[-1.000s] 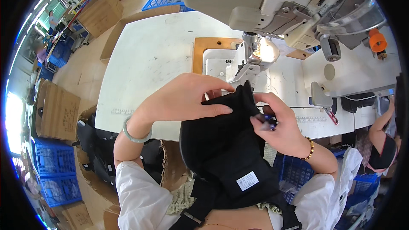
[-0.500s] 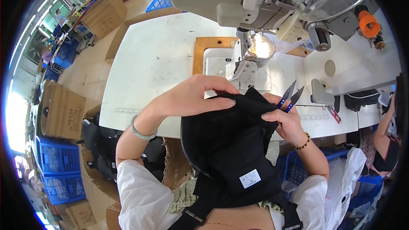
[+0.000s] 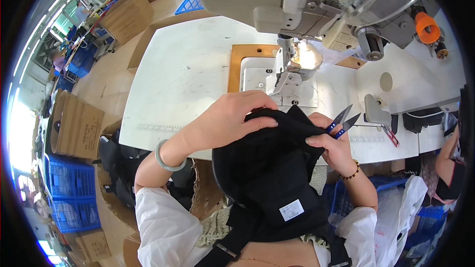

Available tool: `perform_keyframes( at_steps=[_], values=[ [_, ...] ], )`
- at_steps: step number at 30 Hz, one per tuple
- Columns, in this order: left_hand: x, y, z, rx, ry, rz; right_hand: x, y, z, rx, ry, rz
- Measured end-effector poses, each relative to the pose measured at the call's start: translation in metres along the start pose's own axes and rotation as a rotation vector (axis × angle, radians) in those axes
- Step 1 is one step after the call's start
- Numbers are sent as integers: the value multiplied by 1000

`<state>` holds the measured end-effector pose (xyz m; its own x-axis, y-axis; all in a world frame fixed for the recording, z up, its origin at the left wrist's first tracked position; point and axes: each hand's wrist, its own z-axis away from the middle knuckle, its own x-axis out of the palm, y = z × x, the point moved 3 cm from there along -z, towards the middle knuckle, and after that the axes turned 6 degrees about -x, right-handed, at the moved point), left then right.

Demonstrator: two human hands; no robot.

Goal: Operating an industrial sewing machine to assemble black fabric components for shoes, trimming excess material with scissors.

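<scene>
A black fabric item (image 3: 264, 168) with a white label (image 3: 291, 210) and buckled straps (image 3: 226, 249) hangs in front of my body, its far edge raised at the table's near side. My left hand (image 3: 236, 118) is closed on that edge, thumb and fingers pinching the cloth. Further right, my right hand (image 3: 335, 151) grips the same edge between thumb and fingers. It also keeps a pair of thread snips (image 3: 341, 122) with blue grips, their blades apart and pointing up and away from the cloth. The inner fingers of both hands are partly hidden.
A sewing machine (image 3: 303, 62) with a lit lamp stands just beyond my hands on the white table (image 3: 183, 64). Red-handled scissors (image 3: 391, 136) lie at the right. Below left, an open carton (image 3: 208, 188) holds black pieces. Blue crates (image 3: 71, 180) stand further left; another person's arm (image 3: 448, 160) shows far right.
The whole view has shifted slightly, with the table and machine a little further right. My left thumb sits a bit further along the cloth edge; both hands keep their hold.
</scene>
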<state>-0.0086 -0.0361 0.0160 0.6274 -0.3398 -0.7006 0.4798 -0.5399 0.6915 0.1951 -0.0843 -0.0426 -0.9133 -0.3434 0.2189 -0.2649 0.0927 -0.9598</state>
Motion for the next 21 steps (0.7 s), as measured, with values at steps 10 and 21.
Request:
perform_keyframes(
  at_steps=[10, 21],
  values=[
    [-3, -10, -2, -13, -160, 182, 4, -3, 0, -120, -18, 132],
    [-14, -8, 16, 18, 78, 17, 22, -17, 3, -226, -57, 329]
  ],
)
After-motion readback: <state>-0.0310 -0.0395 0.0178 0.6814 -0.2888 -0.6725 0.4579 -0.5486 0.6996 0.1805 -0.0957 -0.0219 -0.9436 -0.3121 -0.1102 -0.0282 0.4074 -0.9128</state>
